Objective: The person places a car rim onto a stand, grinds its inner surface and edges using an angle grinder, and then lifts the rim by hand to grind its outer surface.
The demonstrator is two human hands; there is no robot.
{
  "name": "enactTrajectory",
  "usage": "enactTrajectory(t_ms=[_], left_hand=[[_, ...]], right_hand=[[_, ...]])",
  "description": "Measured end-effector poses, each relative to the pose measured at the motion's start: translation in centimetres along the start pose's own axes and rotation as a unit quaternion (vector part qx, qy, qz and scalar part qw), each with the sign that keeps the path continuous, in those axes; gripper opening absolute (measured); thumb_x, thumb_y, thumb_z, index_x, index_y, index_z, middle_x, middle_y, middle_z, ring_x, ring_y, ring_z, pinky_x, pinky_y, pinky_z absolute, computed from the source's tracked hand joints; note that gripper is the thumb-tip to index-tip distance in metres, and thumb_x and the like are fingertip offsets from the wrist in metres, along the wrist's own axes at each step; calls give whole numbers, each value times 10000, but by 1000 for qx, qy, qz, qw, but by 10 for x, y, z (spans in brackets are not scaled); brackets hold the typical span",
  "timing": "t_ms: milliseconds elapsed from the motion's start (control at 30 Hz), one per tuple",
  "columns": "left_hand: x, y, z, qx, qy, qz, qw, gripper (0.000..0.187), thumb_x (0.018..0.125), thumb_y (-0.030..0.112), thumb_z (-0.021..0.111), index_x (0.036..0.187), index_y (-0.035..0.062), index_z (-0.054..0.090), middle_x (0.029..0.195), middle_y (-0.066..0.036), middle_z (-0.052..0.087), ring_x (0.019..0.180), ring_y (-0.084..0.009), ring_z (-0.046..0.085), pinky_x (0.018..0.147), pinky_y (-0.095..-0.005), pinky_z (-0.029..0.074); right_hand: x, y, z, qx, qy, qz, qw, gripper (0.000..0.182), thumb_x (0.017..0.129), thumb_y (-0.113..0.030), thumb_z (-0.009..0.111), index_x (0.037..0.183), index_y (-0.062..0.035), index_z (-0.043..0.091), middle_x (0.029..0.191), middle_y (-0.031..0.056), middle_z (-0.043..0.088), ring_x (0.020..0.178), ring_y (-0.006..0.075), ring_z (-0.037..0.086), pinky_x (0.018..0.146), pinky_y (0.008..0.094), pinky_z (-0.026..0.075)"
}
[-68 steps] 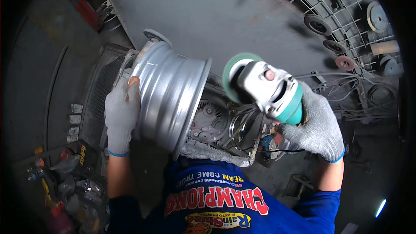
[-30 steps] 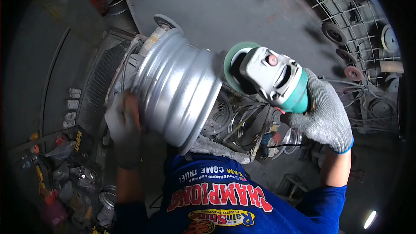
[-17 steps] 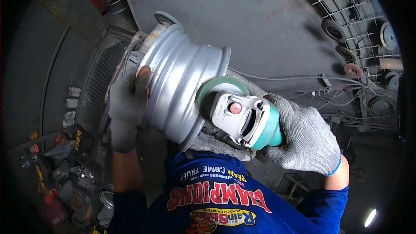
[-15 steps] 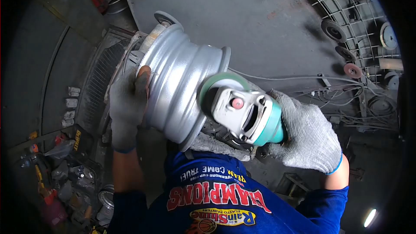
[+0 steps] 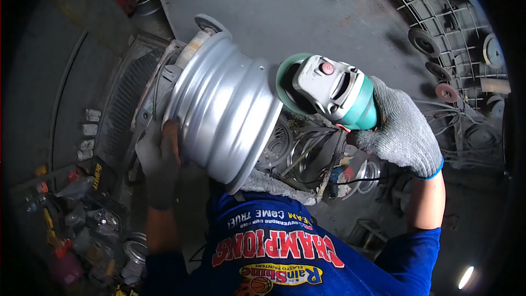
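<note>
A silver wheel rim lies on its side, mounted at its left end on a spindle, with its barrel facing me. My left hand, in a grey glove with bare fingers showing, is closed on the left edge of the rim and slightly blurred. In my gloved right hand is an angle grinder with a white gear head and a teal body. Its green-edged disc sits right at the upper right edge of the rim. The grinder's handle is mostly hidden by the glove.
A wire rack with several discs hangs at the upper right. Wheels and cables lie behind the rim on the right. A cluttered bin of tools stands at lower left, near a vented panel.
The grinder has moved up and to the right, uncovering the rim's right edge. My left hand has slid down along the left edge, and a small hole in the barrel has shifted downward.
</note>
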State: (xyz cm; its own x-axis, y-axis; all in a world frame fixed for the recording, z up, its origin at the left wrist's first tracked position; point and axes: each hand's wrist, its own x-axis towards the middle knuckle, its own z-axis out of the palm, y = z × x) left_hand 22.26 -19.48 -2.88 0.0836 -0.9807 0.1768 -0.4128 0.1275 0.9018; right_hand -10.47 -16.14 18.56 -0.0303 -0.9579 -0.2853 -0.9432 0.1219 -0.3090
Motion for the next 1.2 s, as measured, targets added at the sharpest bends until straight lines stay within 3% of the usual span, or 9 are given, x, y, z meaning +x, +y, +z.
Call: enactTrajectory(t_ms=[133,300,500,633,833,900,1033,1100,1200], left_hand=[[-4,-28,-7,87,13,127,988,270,950,198,528,854,-33,630,666,-176,575,607,-255,576,588,-374,439],[39,55,8,11,-78,-25,997,350,994,286,542,815,-8,610,654,-153,555,581,-222,515,590,-372,435],[55,39,18,82,-126,16,989,380,999,329,565,823,-3,620,659,-166,561,585,-260,526,594,-393,448],[54,37,17,73,-120,26,990,369,1001,315,563,824,-3,620,683,-176,577,589,-294,546,598,-403,454],[41,19,7,135,-111,32,984,286,976,250,600,860,-9,636,718,-207,600,641,-347,618,560,-421,453],[32,1,4,289,-39,298,909,248,961,203,598,868,-23,637,718,-217,610,649,-357,630,548,-418,456],[0,-14,-4,166,-75,103,978,86,960,71,597,987,14,654,900,-190,630,694,-349,599,575,-432,468],[-14,-30,1,91,56,88,990,226,946,159,571,843,-35,625,634,-184,579,591,-365,607,524,-406,439],[-18,-30,-6,163,40,119,979,239,940,163,588,794,-26,595,629,-185,569,571,-348,586,528,-408,431]], right_hand=[[-11,-5,-5,-3,7,34,999,664,612,-171,759,1232,-12,582,1011,245,683,994,459,642,860,428,526],[-33,-13,-4,24,15,14,1000,645,624,-186,748,1223,-17,580,956,249,684,938,447,665,819,449,540],[-37,-24,5,-41,-79,-7,996,641,679,-297,774,1203,-13,537,884,256,680,867,454,671,757,487,547],[-31,-25,6,-23,-96,20,995,795,551,-238,804,1284,-41,566,1009,236,691,973,435,666,853,453,555],[-20,-15,4,-47,-46,-11,998,536,674,-245,736,1120,-12,553,824,257,659,849,459,657,730,496,533],[-15,-11,3,-48,-41,-15,998,518,679,-245,734,1107,-11,558,831,258,659,869,459,654,737,493,531],[-9,-8,0,-29,-17,-15,999,511,687,-241,731,1114,-10,569,865,267,666,889,458,656,747,482,533],[-7,-9,-3,-5,-38,26,999,534,689,-258,738,1129,-6,571,876,263,672,891,447,665,752,482,532],[-10,5,5,4,10,19,1000,715,611,-171,772,1275,-3,568,946,203,703,895,378,704,809,406,542]])
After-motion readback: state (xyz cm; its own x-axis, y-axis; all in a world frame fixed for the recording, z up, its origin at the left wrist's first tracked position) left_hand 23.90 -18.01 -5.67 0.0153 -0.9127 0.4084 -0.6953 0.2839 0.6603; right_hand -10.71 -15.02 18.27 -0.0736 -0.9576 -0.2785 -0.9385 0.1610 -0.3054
